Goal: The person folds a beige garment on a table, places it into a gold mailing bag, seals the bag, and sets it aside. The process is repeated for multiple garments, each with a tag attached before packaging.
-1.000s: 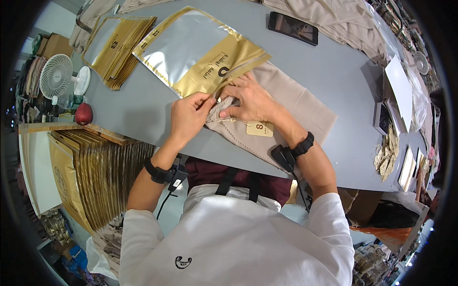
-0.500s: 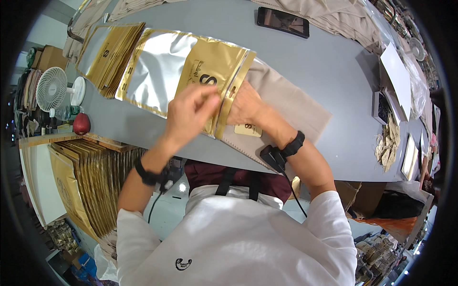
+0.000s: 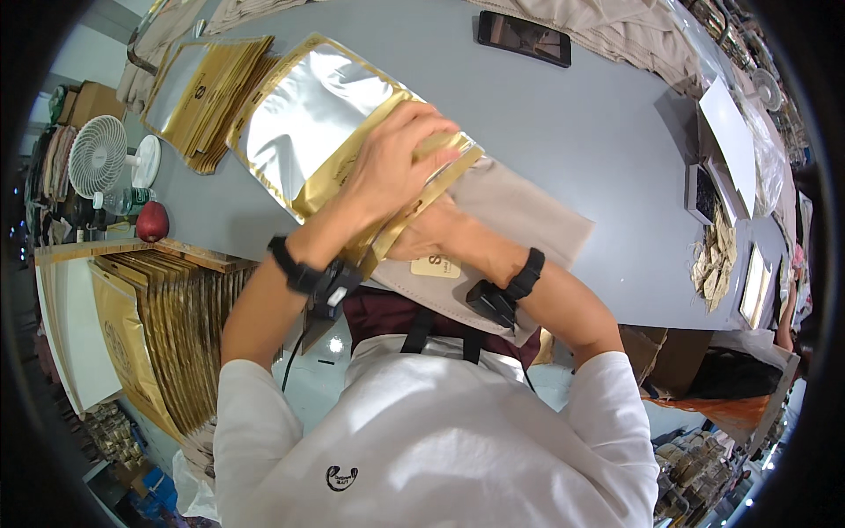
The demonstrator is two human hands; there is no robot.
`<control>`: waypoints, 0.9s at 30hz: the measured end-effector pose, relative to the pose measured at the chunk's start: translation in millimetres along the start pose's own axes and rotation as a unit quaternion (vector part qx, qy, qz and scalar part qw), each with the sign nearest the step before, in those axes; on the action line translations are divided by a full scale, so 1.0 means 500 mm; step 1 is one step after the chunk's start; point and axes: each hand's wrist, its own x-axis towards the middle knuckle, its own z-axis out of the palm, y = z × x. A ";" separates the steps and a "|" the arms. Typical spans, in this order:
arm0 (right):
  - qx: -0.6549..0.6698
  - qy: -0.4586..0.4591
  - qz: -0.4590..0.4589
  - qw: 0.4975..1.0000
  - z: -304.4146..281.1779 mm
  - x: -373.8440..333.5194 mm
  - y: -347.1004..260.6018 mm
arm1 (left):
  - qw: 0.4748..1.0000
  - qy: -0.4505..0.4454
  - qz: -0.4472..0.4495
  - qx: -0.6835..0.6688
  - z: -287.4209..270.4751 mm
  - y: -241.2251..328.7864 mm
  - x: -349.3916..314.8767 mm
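A flat pouch [image 3: 304, 110] with a clear, silvery window and gold borders lies slanted across the grey table. My left hand [image 3: 396, 163] lies over its upper part near the zip-type mouth, fingers bent around the edge. At the mouth, my right hand [image 3: 431, 231] reaches under the gold strip, its fingertips hidden by the pouch. It grips a folded beige fabric piece [image 3: 528, 211], which extends to the right from beneath my wrist. A small cream tag [image 3: 435, 266] shows on the fabric below my right hand. Black bands with small devices sit on both wrists.
A pile of similar gold pouches [image 3: 207, 101] lies far left; more stand in a box [image 3: 167, 334] below the table edge. Around them are a white fan [image 3: 97, 157], bottle [image 3: 123, 202] and red round object [image 3: 151, 224]. A phone [image 3: 525, 39] lies at the back, papers [image 3: 729, 145] at right.
My left hand has come down onto the pouch near its mouth. The pouch has tilted, its right end lower, and my right hand and the fabric have shifted slightly left and nearer.
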 end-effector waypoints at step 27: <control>-0.099 0.036 0.065 0.992 -0.064 -0.025 0.065 | 0.982 0.002 -0.122 0.148 -0.052 -0.008 -0.215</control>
